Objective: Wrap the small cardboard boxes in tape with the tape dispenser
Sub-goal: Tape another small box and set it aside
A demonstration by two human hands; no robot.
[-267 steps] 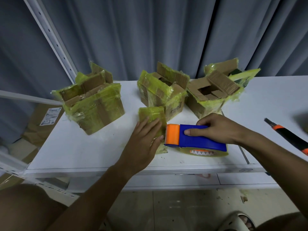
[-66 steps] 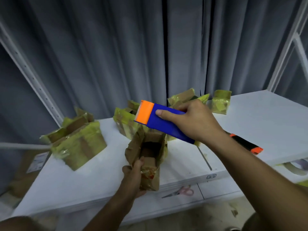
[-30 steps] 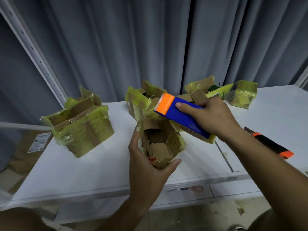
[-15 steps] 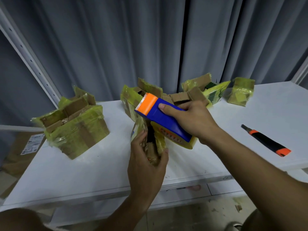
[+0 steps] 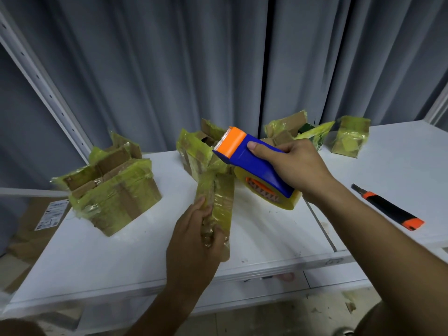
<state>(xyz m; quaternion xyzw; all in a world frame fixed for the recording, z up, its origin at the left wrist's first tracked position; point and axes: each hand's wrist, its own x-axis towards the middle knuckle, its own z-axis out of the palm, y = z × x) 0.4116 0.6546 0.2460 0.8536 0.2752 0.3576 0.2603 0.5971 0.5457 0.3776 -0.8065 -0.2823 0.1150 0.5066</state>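
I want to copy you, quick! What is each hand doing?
Left hand: grips the small taped box.
Right hand: grips the tape dispenser, held above the box.

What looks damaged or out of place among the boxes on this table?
The box in the left hand is squashed nearly flat, and its tape is wrinkled. The big box on the left sits askew, flaps open, with loose tape hanging. A knife lies near the table edge. The right hand holds the tape dispenser.

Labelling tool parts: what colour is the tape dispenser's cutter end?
Orange, on a blue body; the tape dispenser shows clearly in the head view.
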